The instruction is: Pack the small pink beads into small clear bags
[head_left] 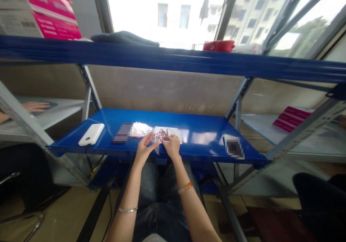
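Left hand (143,150) and right hand (172,146) at a long blue steel shelf (200,121)
Both hands close their fingertips on a clear plastic bag of small red beads (165,135), which lies near the shelf's front edge. A crinkled white plastic packet (140,129) sits just beside it, and a rounded white power bank (91,134) lies further left.

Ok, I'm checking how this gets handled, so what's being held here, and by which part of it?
A clear plastic bag of small red pieces: the left hand appears to hold its lower left edge, and the right hand its lower middle.
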Demonstrator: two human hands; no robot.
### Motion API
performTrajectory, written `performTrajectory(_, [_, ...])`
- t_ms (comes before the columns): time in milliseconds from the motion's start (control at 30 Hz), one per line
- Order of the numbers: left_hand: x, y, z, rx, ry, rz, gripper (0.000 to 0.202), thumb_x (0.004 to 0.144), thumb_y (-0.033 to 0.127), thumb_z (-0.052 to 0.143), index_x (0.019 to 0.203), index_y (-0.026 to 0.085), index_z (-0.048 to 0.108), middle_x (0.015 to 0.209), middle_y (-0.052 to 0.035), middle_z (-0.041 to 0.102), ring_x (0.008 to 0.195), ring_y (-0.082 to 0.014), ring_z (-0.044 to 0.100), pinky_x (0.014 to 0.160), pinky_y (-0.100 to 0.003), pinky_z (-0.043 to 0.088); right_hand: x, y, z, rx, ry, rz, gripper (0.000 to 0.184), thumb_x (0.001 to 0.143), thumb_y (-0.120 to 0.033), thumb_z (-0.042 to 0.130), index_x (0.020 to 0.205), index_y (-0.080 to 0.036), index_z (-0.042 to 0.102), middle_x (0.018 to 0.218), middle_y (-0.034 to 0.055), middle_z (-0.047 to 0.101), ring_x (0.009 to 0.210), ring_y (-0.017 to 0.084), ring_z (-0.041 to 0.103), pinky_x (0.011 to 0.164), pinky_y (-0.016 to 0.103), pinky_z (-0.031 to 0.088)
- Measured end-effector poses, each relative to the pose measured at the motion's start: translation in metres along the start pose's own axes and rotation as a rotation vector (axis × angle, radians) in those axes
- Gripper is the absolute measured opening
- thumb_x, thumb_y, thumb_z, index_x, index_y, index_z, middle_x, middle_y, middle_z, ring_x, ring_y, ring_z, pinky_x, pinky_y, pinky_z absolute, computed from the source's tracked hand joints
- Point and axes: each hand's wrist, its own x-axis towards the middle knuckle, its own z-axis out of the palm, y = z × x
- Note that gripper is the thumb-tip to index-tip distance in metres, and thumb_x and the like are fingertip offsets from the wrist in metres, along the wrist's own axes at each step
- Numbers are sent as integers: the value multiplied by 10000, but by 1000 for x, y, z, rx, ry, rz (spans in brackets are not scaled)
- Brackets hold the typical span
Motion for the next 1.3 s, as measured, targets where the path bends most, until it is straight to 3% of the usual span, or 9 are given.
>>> performTrajectory(267, [0,0,2,-25,10,-15,685,557,286,775,1184,133,548,1198,-158,605,1154,-274,538,970,-405,436,7,4,5,-59,14,9,138,753,-345,645,768,-224,709,864,80,596,891,231,507,755,316,355])
performTrajectory(467, [-1,3,2,66,13,19,587,576,303,762,1121,167,590,1188,-124,617,1142,-264,548,986,-405,417,10,3,10,-17,30,4,148,775,-314,614,779,-212,722,842,87,613,885,237,522,778,343,365])
performTrajectory(633, [-1,2,-2,105,2,13,553,599,323,745,1110,177,594,1203,-117,608,1158,-267,535,974,-399,423,15,-7,-9,403,113,-12,182,757,-353,625,767,-197,718,798,56,648,809,193,566,723,304,428])
performTrajectory(700, [0,1,-2,95,-9,9,571,598,335,747,1123,178,585,1210,-117,603,1144,-266,544,958,-392,436,18,-15,-25,597,69,-75,198,749,-377,628,777,-200,714,784,37,655,773,174,580,670,280,446])
performTrajectory(800, [0,0,-1,78,-11,5,599,598,342,748,1147,182,570,1217,-114,598,1130,-262,552,952,-391,437,21,-28,-49,699,-57,-215,192,722,-391,655,752,-211,714,785,22,656,782,165,590,639,260,451])
performTrajectory(967, [-1,0,0,110,-4,-16,595,598,346,749,1141,183,570,1190,-106,615,1147,-266,541,980,-402,404,22,-37,-63,597,-258,-386,191,709,-408,670,720,-226,724,726,10,666,788,165,588,685,263,436])
performTrajectory(1133, [0,-1,-1,100,-2,-7,600,603,343,746,1152,185,563,1228,-116,591,1156,-262,535,1000,-399,382,27,-27,-37,453,-62,-117,245,764,-409,605,762,-189,714,687,25,630,671,152,559,628,264,415])
performTrajectory(1300, [0,-2,-2,95,3,-15,602,596,338,751,1146,182,562,1221,-123,596,1166,-262,527,1014,-404,360,23,-13,-4,62,-142,-36,165,710,-352,676,755,-196,706,746,45,635,770,190,557,685,293,386])
